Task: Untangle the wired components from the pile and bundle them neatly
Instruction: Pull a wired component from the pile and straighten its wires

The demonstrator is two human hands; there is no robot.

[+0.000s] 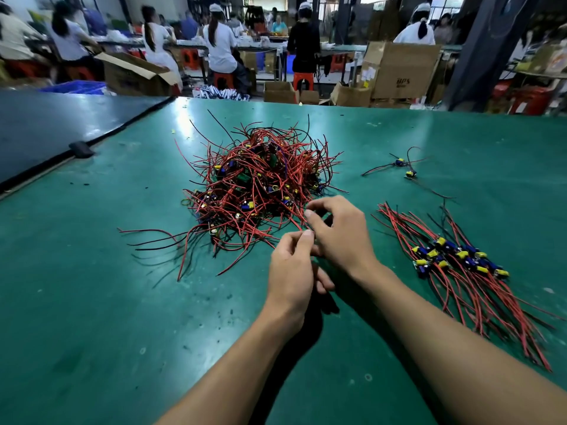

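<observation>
A tangled pile [257, 182] of red and black wires with small blue and yellow components lies in the middle of the green table [92, 302]. Both hands meet at the pile's near right edge. My left hand [291, 271] pinches a wire end between thumb and fingers. My right hand [340, 231] has its fingers curled around wires that lead back into the pile. To the right lies a straightened bundle [460, 265] of wired components, laid side by side. What the fingers hold is mostly hidden.
Two loose wired components [405, 168] lie at the far right of the table. A dark blue table [55, 124] adjoins on the left, with a small black object [81, 149] at the seam. Seated people and cardboard boxes [399, 72] fill the background.
</observation>
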